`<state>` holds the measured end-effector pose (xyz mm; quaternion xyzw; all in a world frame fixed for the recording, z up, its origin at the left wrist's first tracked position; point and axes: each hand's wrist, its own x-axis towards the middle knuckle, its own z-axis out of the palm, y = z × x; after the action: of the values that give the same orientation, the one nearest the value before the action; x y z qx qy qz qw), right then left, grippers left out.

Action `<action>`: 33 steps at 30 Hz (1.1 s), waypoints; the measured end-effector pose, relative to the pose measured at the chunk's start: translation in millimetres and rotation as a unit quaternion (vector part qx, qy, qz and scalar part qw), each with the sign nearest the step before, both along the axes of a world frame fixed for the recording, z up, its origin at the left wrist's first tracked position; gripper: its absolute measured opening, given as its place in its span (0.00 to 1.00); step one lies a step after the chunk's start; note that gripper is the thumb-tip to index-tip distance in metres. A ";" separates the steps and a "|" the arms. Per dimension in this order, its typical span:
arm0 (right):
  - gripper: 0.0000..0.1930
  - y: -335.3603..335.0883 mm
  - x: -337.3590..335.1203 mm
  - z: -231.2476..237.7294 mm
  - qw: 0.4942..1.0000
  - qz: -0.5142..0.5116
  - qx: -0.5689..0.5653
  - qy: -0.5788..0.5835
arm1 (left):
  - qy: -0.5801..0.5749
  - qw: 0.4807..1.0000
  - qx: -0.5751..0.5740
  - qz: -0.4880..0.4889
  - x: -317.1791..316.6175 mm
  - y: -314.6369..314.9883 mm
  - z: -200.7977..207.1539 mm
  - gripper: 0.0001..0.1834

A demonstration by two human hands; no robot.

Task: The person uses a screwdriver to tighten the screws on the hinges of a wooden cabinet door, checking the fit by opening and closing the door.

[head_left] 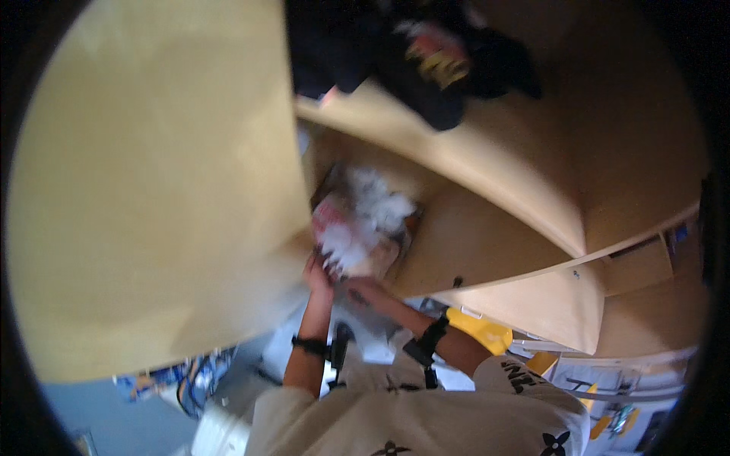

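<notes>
A blurred heap of white and red-pink, soft-looking items (369, 207) fills a low compartment of a wooden cabinet. They seem to lie in a dark-edged container, though its shape is hard to make out. My left hand (320, 275) is at the near left edge of this heap, its fingers smeared and partly lost among dark bits there. Close beside it, my right hand (370, 293) has its back turned up and its fingers curled in toward the left hand. Whatever the right fingers grip is hidden.
A pale wooden door panel (160, 182) rises close on my left. Above the compartment runs a wooden shelf (456, 156) carrying dark clothing (426, 61) with a coloured print. To the right are another wooden panel (547, 300) and a yellow object (479, 328). A white bin-like object (220, 433) stands low on the left.
</notes>
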<state>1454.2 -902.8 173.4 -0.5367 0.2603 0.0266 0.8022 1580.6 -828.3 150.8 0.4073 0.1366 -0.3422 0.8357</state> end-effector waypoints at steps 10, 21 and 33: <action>0.12 2.2 18.0 14.8 0.997 0.005 -0.005 0.075 | 0.021 1.000 -0.006 -0.021 18.5 15.9 0.8 0.16; 0.14 3.1 17.8 19.0 0.996 0.027 -0.049 0.074 | -0.003 0.998 0.047 -0.028 25.7 12.9 -2.2 0.14; 0.17 -5.7 21.6 -12.9 0.998 0.005 -0.047 0.037 | -0.012 0.998 0.012 -0.064 51.7 10.7 -57.1 0.13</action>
<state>1475.8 -908.5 160.5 -0.5735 0.2879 0.0381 0.7660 1632.4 -817.6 93.7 0.4294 0.1037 -0.3886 0.8086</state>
